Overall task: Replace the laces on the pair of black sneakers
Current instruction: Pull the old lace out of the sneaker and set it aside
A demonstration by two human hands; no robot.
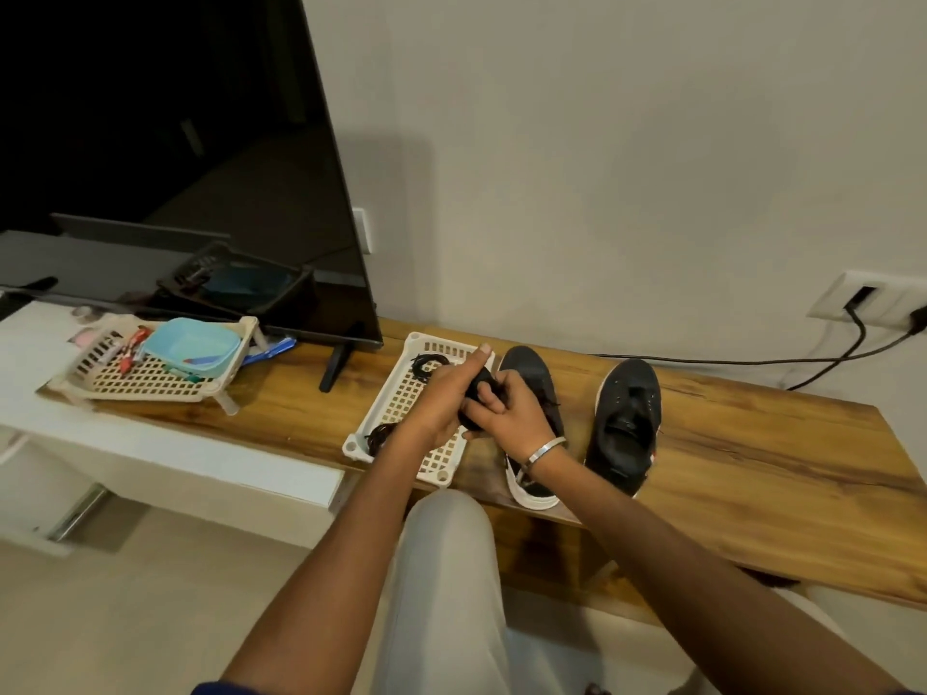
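Two black sneakers stand on the wooden shelf [752,459]. The left sneaker [536,378] is partly hidden behind my right hand; the right sneaker [624,423] stands apart with its lace holes bare. Both hands meet over the white slotted tray [396,398]. My left hand [441,398] and my right hand [511,413] together grip a bundle of black lace [479,388]. A coiled black lace [426,366] lies at the tray's far end and another lace [381,436] at its near end. A metal bangle sits on my right wrist.
A large dark TV [175,158] stands at the left, its foot [333,368] beside the tray. A second tray [150,373] with a blue bowl and small items sits further left. A wall socket [863,298] with cables is at the right. My knee [446,544] is below the shelf edge.
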